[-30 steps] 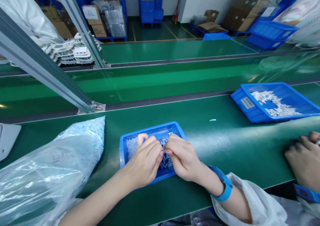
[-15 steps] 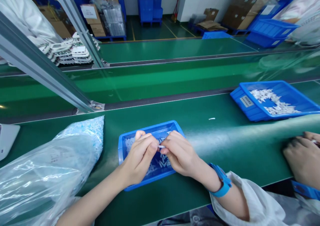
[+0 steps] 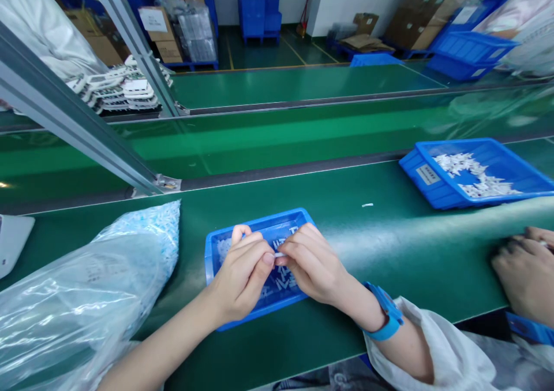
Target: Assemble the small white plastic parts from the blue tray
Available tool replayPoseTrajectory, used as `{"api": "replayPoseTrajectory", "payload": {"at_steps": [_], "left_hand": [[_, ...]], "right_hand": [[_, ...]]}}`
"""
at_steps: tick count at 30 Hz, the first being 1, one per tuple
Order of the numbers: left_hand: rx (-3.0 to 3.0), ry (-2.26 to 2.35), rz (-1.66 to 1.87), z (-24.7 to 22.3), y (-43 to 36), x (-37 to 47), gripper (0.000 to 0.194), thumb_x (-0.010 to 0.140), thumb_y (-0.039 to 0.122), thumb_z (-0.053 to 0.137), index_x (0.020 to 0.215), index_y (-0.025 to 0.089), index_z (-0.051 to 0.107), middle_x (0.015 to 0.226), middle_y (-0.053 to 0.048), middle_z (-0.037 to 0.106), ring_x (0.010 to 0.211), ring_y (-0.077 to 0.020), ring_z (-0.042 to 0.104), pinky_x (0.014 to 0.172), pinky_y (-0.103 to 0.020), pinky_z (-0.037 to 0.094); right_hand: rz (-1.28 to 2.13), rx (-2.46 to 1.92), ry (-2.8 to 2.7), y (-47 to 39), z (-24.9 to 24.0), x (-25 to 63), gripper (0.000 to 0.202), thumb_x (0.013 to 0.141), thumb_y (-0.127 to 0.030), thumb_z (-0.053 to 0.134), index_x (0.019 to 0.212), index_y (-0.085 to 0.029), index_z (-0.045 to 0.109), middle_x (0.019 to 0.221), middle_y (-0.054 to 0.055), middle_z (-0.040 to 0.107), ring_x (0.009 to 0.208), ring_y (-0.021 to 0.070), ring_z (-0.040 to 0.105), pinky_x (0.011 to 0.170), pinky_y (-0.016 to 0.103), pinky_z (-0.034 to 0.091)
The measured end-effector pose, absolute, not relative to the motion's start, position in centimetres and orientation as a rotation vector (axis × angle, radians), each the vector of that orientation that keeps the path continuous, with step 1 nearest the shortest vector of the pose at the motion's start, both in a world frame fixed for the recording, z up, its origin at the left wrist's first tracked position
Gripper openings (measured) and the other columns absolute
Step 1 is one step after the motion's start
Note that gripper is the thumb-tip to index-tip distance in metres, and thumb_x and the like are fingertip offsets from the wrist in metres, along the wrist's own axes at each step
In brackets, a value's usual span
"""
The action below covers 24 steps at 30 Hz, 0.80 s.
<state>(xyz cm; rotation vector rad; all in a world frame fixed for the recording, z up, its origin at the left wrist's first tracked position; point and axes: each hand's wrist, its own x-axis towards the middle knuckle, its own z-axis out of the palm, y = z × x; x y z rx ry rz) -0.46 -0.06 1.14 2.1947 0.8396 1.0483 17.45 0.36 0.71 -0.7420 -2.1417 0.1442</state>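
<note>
Above a small blue tray (image 3: 246, 320), my left hand (image 3: 242, 272) and my right hand (image 3: 314, 264) meet fingertip to fingertip. Between them is a small white plastic piece (image 3: 279, 254), pinched from both sides. Its ends are covered by my fingers, so its full shape is hidden. Inside the tray lie loose white strips (image 3: 285, 278) on the right and small translucent pieces (image 3: 224, 248) on the left. A blue wristband (image 3: 385, 316) circles my right wrist.
At left lies a clear plastic bag (image 3: 86, 298) of small pale-blue pieces. A larger blue bin (image 3: 426, 186) holding white parts stands at right, near a single white strip (image 3: 367, 205). A co-worker's hand (image 3: 526, 270) is at the right edge. A metal post (image 3: 86, 102) rises at left.
Almost nothing differs. Both hands keep their pinch on the white piece, with only slight finger shifts.
</note>
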Motion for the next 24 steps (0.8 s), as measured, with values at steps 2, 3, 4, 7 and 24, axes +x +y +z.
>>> {"api": "replayPoseTrajectory", "payload": {"at_steps": [2,3,4,7,24], "left_hand": [[2.238,0.836,1.068,1.10,-0.09,-0.38,0.024,0.097,0.014,0.031,0.077,0.018,0.043,0.067,0.002,0.044,0.065,-0.0134,0.039,0.074,-0.037,0.030],[2.261,0.832,1.069,1.07,-0.12,-0.34,0.023,0.097,0.014,0.032,0.078,0.018,0.043,0.067,0.002,0.044,0.065,-0.0133,0.039,0.074,-0.037,0.030],[2.285,0.829,1.064,1.04,-0.15,-0.30,0.023,0.097,0.013,0.032,0.078,0.018,0.043,0.067,0.002,0.044,0.065,-0.0133,0.039,0.073,-0.037,0.030],[2.368,0.812,1.029,0.95,-0.25,-0.22,0.024,0.097,0.014,0.030,0.077,0.018,0.042,0.065,0.002,0.044,0.063,-0.0138,0.039,0.071,-0.036,0.030],[2.525,0.965,1.004,1.00,-0.05,0.05,0.026,0.098,0.016,0.028,0.076,0.019,0.041,0.064,0.001,0.049,0.062,-0.0147,0.042,0.071,-0.036,0.028]], "right_hand": [[0.198,-0.730,-2.135,0.38,0.63,17.58,0.013,0.096,-0.016,0.043,0.093,-0.015,0.055,0.075,0.008,0.060,0.070,0.0190,0.052,0.062,0.035,0.040],[0.221,-0.722,-2.136,0.38,0.58,17.65,0.014,0.096,-0.016,0.041,0.092,-0.014,0.055,0.075,0.008,0.060,0.069,0.0192,0.051,0.062,0.035,0.039],[0.240,-0.712,-2.139,0.38,0.53,17.72,0.016,0.095,-0.014,0.039,0.090,-0.014,0.054,0.074,0.008,0.059,0.069,0.0194,0.050,0.062,0.035,0.039],[0.296,-0.673,-2.142,0.32,0.42,17.83,0.019,0.092,-0.010,0.038,0.083,-0.017,0.053,0.069,0.006,0.057,0.066,0.0186,0.047,0.061,0.034,0.037],[0.831,-0.911,-1.883,0.00,1.20,17.31,0.027,0.097,-0.022,0.043,0.071,-0.018,0.050,0.063,-0.002,0.048,0.060,0.0121,0.046,0.059,0.026,0.038]]}}
